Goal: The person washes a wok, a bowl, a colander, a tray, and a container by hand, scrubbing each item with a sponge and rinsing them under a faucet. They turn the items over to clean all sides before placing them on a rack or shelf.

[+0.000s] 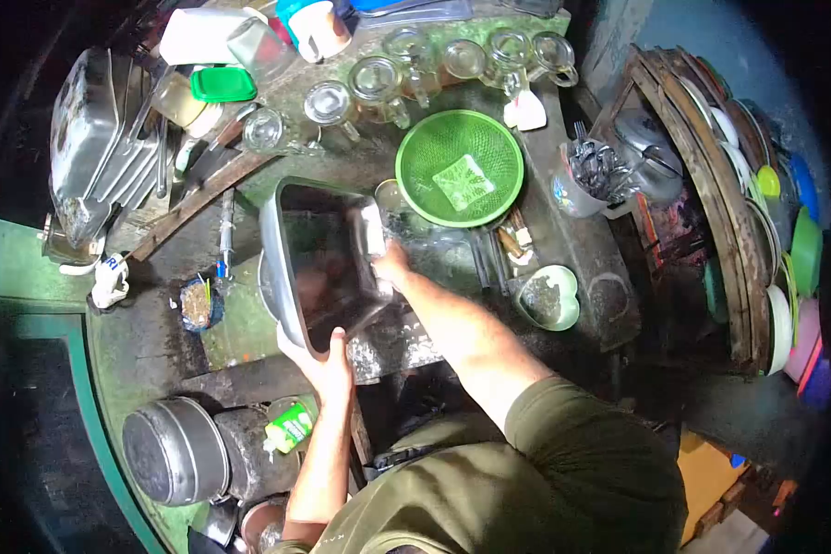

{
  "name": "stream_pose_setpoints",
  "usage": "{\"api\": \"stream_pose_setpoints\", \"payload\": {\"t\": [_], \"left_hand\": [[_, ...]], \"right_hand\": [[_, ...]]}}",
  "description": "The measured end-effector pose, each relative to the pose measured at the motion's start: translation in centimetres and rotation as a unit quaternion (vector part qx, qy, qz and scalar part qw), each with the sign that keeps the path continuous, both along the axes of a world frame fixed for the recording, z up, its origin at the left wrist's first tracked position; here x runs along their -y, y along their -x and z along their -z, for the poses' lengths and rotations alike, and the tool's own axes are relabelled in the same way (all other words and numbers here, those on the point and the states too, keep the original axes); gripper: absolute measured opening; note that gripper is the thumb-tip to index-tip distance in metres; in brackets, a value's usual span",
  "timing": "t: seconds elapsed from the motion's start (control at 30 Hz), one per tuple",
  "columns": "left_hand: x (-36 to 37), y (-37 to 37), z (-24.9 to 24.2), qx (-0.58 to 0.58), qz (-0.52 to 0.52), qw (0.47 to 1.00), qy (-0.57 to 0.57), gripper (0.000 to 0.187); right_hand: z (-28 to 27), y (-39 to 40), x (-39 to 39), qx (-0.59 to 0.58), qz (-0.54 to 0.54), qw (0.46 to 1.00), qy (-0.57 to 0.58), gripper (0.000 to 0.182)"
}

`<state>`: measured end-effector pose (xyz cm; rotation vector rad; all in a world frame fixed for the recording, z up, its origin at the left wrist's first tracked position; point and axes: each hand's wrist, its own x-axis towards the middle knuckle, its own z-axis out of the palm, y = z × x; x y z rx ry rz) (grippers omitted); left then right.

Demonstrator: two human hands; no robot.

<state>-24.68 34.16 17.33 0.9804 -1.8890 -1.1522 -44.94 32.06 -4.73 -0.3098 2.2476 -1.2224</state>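
Note:
A deep rectangular metal pan [295,268] with a dark inside is tilted on its side over the counter. My left hand [328,365] grips its lower rim, thumb over the edge. Inside the pan's right end, my right hand [392,265] is closed on something I cannot make out, beside a whitish patch. Just beyond the right hand stands a green mesh basket [415,189]. A heart-shaped pale green bowl [547,297] lies to the right, near several dark handles.
Glass mugs [376,81] line the back ledge. A cutlery holder [577,196] and a wooden plate rack [711,198] stand at right. Metal trays [88,138] lean at left. A large pot [175,451] and a green packet [289,427] sit at lower left.

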Motion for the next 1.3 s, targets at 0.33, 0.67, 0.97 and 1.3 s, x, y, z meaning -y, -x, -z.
{"api": "stream_pose_setpoints", "payload": {"t": [0.33,0.67,0.97,1.3], "left_hand": [[-0.3,-11.2,0.6,0.175,-0.020,0.984,0.017,0.084],[-0.9,-13.3,2.9,0.059,0.071,0.996,-0.011,0.083],[0.5,-17.0,4.9,-0.137,0.007,0.834,-0.534,0.026],[0.2,-20.6,7.0,-0.059,0.075,0.796,-0.598,0.074]], "right_hand": [[-9.9,0.0,-3.7,0.032,-0.074,0.989,0.126,0.060],[-13.0,2.3,-31.7,-0.095,-0.133,0.926,-0.339,0.042],[-4.1,3.4,-33.0,-0.143,-0.109,0.913,-0.366,0.033],[-12.2,-2.8,-28.6,0.029,0.097,0.977,0.188,0.026]]}}
